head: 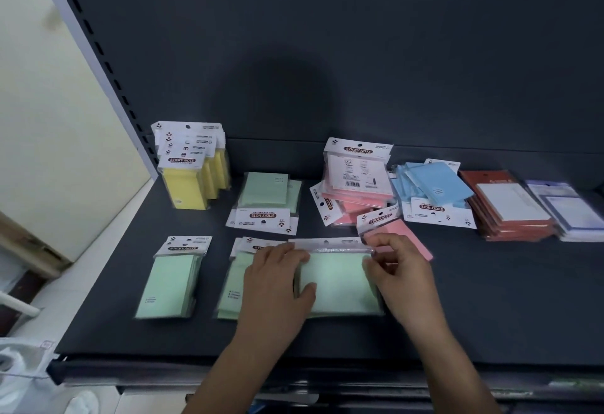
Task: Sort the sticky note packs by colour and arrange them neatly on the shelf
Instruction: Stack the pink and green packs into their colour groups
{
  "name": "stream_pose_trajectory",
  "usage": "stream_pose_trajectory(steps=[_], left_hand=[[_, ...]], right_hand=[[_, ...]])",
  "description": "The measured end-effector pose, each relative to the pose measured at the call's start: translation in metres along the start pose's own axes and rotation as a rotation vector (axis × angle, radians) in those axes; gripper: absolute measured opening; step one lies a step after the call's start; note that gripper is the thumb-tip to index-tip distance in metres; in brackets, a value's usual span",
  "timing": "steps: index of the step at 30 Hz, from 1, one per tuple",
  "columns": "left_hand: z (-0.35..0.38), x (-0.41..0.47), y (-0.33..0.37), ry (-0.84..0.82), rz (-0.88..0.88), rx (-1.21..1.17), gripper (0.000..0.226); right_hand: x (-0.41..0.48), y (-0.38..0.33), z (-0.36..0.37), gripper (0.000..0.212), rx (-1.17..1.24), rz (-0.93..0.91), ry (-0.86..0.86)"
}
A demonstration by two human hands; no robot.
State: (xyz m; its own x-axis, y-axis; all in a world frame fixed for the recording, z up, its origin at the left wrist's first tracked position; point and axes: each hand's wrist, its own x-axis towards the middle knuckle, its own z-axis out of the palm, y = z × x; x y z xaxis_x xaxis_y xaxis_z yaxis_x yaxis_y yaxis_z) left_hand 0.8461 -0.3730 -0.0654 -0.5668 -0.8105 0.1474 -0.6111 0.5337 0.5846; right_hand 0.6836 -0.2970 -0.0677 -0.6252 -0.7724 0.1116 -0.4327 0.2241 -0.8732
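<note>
A green sticky note pack (340, 286) lies near the front of the dark shelf (490, 299). My left hand (277, 286) grips its left edge, thumb on top. My right hand (402, 276) pinches its upper right corner by the clear header strip. More green packs lie at the front left (170, 279), under my left hand (233, 286), and further back (266, 199). Yellow packs (189, 178) stand upright at the back left. Pink packs (353, 194) are heaped in the middle, one loose pink pack (405, 233) just behind my right hand. Blue packs (431, 189) lie to the right.
Red-backed notepads (510, 210) and pale purple pads (568, 210) are stacked at the far right. The shelf's slotted upright (98, 53) rises on the left beside a cream wall. Bare shelf surface shows at the front right. The shelf's front lip runs below my forearms.
</note>
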Motion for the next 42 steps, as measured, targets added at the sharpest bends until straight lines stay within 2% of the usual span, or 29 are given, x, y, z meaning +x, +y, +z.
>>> stream_pose_trajectory(steps=[3, 7, 10, 17, 19, 22, 23, 25, 28, 30, 32, 34, 40, 42], left_hand=[[0.003, -0.002, -0.004, -0.099, -0.026, 0.186, 0.048], [0.014, -0.006, -0.005, -0.158, -0.060, 0.149, 0.071], [0.023, -0.005, -0.003, -0.160, -0.128, 0.209, 0.066], [0.029, -0.002, 0.003, -0.291, -0.246, 0.286, 0.087], [0.029, 0.000, 0.002, -0.241, -0.274, 0.288, 0.092], [0.027, 0.009, -0.004, -0.099, -0.260, 0.187, 0.126], [0.023, 0.011, -0.006, -0.078, -0.286, 0.137, 0.129], [0.013, 0.021, -0.010, -0.017, -0.326, 0.050, 0.111], [0.003, 0.045, -0.025, -0.012, -0.382, 0.024, 0.082], [0.000, 0.059, -0.037, -0.017, -0.412, 0.004, 0.084], [-0.001, 0.069, -0.044, 0.001, -0.439, -0.086, 0.086], [-0.003, 0.076, -0.046, 0.022, -0.472, -0.222, 0.079], [-0.013, 0.087, -0.047, 0.200, -0.575, -0.376, 0.041], [-0.015, 0.087, -0.047, 0.283, -0.531, -0.485, 0.029]], right_hand=[[-0.001, 0.002, 0.002, 0.027, -0.143, -0.059, -0.045], [-0.001, 0.002, 0.004, 0.023, -0.222, -0.082, -0.069], [0.001, -0.002, 0.007, 0.025, -0.352, -0.128, -0.033], [0.016, -0.022, 0.022, 0.022, -0.298, -0.165, -0.052], [0.022, -0.028, 0.029, 0.022, -0.305, -0.196, -0.084], [0.035, -0.038, 0.043, 0.024, -0.278, -0.232, -0.175], [0.040, -0.043, 0.048, 0.026, -0.267, -0.228, -0.216], [0.050, -0.051, 0.059, 0.032, -0.272, -0.194, -0.311], [0.064, -0.058, 0.077, 0.041, -0.288, -0.135, -0.426], [0.069, -0.060, 0.086, 0.045, -0.263, -0.078, -0.454], [0.071, -0.061, 0.093, 0.047, -0.228, -0.039, -0.440], [0.071, -0.061, 0.096, 0.044, -0.187, -0.015, -0.411], [0.069, -0.063, 0.098, 0.031, -0.008, 0.073, -0.367], [0.067, -0.064, 0.096, 0.028, 0.090, 0.097, -0.308]])
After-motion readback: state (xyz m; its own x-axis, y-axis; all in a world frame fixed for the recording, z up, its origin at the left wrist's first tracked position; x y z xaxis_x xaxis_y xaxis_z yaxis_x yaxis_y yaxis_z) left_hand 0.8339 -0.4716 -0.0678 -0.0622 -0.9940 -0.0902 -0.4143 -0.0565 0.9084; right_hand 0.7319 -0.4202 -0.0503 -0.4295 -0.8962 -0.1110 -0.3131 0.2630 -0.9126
